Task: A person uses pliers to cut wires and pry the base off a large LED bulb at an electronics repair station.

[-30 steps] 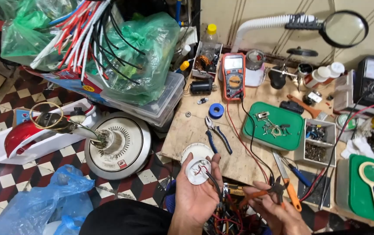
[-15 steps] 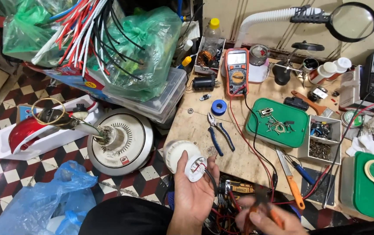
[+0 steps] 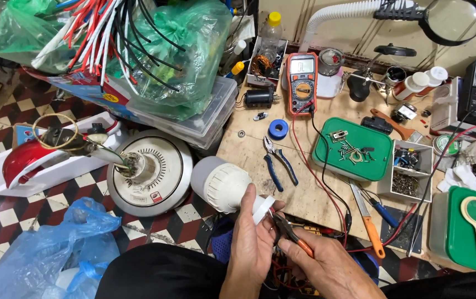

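Left hand [image 3: 252, 243] is closed around the base end of a white LED bulb [image 3: 224, 185], thumb and fingers wrapped on the neck. The bulb sits just above the near edge of the wooden bench [image 3: 315, 194], over the gap to the tiled floor.

Bulb long axis: runs from about 10 o'clock (frosted dome end, away from the body) to 4 o'clock (base end, at the hands). Base end points toward the right hand.

Right hand [image 3: 326, 268] is gripped shut on orange-handled pliers [image 3: 290, 235]; the nose points to 10 o'clock and meets the bulb base just beside the left thumb (whether the tips pinch anything there is too small to tell).

Both hands are at the base end; the left carries the bulb, and the right lies at 4 o'clock from it, in line with the axis.

Blue-handled pliers [image 3: 277, 160] lie untouched at 1 o'clock from the bulb.
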